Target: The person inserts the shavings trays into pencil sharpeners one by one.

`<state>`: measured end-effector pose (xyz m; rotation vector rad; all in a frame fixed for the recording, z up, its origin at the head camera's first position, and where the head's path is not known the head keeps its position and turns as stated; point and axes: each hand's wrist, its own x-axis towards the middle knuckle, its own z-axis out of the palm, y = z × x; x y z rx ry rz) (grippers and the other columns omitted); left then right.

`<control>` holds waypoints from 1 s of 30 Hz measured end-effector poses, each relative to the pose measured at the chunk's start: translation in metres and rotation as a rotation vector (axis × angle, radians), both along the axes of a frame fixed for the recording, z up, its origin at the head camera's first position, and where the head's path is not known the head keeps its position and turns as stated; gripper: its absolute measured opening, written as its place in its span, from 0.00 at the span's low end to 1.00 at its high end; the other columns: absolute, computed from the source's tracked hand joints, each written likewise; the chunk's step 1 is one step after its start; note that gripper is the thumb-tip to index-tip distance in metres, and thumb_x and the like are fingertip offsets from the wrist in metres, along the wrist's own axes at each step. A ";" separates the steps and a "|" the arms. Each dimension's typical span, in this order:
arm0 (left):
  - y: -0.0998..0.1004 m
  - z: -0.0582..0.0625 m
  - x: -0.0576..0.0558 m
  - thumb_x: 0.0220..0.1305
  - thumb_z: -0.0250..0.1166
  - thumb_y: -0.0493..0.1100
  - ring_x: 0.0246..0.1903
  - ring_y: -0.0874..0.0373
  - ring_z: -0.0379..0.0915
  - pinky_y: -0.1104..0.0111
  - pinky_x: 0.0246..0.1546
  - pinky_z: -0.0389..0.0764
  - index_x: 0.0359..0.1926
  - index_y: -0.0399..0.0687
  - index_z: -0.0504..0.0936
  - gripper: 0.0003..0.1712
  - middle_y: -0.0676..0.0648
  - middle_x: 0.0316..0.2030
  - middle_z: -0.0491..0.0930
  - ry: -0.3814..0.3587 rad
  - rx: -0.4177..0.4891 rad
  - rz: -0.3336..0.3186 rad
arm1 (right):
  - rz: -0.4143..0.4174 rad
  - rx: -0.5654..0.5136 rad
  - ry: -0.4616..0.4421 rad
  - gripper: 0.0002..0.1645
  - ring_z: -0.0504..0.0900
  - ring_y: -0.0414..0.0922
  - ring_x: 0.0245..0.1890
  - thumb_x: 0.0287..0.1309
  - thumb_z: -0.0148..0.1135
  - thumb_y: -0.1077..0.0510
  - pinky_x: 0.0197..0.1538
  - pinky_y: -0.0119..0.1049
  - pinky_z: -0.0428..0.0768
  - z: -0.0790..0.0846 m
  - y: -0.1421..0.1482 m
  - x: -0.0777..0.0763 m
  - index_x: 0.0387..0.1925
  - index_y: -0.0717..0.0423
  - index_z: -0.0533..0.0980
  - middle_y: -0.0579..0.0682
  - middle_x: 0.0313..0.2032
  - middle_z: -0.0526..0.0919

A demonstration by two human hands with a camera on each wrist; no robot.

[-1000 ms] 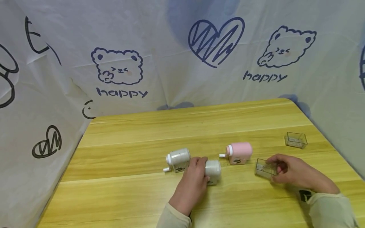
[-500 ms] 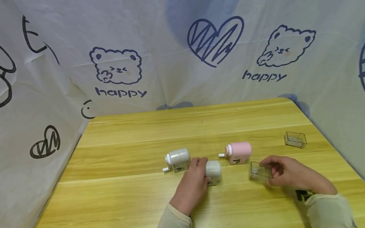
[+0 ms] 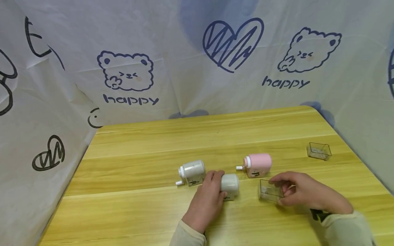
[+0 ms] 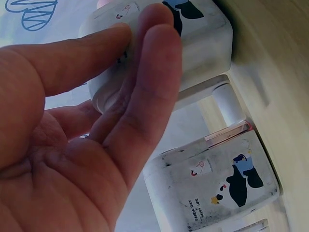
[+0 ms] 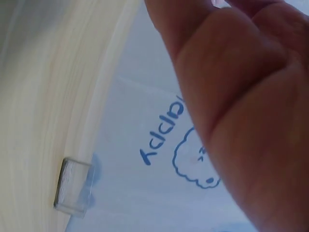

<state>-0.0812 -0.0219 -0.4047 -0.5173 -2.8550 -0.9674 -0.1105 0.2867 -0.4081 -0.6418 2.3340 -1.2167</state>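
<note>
My left hand (image 3: 207,201) grips a greyish-white hand-crank pencil sharpener (image 3: 230,184) on the table. In the left wrist view, thumb and fingers lie around that sharpener (image 4: 205,46), which has a dark and blue print. Just to its right, my right hand (image 3: 303,191) pinches a small clear shavings drawer (image 3: 267,192) by its right end. The right wrist view shows only part of that hand (image 5: 241,106); the held drawer is hidden there. Left of my left hand lies a second greyish-white sharpener (image 3: 194,172), its crank pointing left. A pink sharpener (image 3: 260,164) stands behind the held drawer.
Another clear drawer (image 3: 319,151) rests near the right edge of the wooden table (image 3: 138,147). White cloth (image 3: 178,68) with bear and heart drawings hangs around the back and sides.
My right hand has moved left with the clear drawer, closer to the sharpener in my left hand. The left hand and its sharpener have stayed nearly still.
</note>
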 end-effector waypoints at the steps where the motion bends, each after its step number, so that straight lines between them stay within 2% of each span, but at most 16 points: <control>1: 0.000 0.000 0.000 0.55 0.68 0.35 0.39 0.45 0.78 0.59 0.40 0.80 0.59 0.41 0.71 0.30 0.40 0.52 0.73 0.001 0.002 -0.002 | 0.000 0.007 0.013 0.34 0.71 0.40 0.32 0.50 0.70 0.56 0.34 0.35 0.75 0.000 -0.002 0.000 0.57 0.66 0.71 0.52 0.34 0.75; 6: -0.001 0.000 0.001 0.55 0.67 0.35 0.39 0.46 0.77 0.60 0.39 0.79 0.59 0.41 0.71 0.29 0.41 0.52 0.73 0.006 0.004 -0.011 | -0.007 0.036 0.067 0.34 0.71 0.40 0.33 0.49 0.71 0.55 0.34 0.35 0.76 -0.001 -0.012 0.000 0.56 0.66 0.72 0.50 0.34 0.75; 10: -0.002 0.000 0.001 0.55 0.67 0.35 0.39 0.46 0.77 0.59 0.39 0.79 0.59 0.41 0.71 0.30 0.41 0.52 0.73 0.012 0.006 -0.011 | 0.000 0.043 0.058 0.36 0.71 0.40 0.32 0.49 0.71 0.53 0.33 0.36 0.76 -0.002 -0.019 -0.002 0.57 0.67 0.71 0.51 0.33 0.74; 17: -0.003 0.000 0.001 0.55 0.67 0.35 0.40 0.46 0.77 0.59 0.40 0.79 0.59 0.41 0.70 0.29 0.41 0.51 0.73 0.013 0.007 -0.017 | 0.012 0.066 0.071 0.37 0.71 0.39 0.30 0.48 0.72 0.51 0.32 0.35 0.73 -0.003 -0.027 -0.002 0.57 0.64 0.71 0.47 0.29 0.74; 30: -0.002 0.000 0.001 0.56 0.67 0.36 0.39 0.46 0.77 0.58 0.39 0.79 0.60 0.42 0.70 0.29 0.42 0.52 0.73 0.009 0.005 -0.013 | 0.023 0.117 0.167 0.35 0.73 0.39 0.30 0.46 0.73 0.50 0.33 0.34 0.75 -0.005 -0.037 -0.002 0.55 0.61 0.74 0.45 0.31 0.76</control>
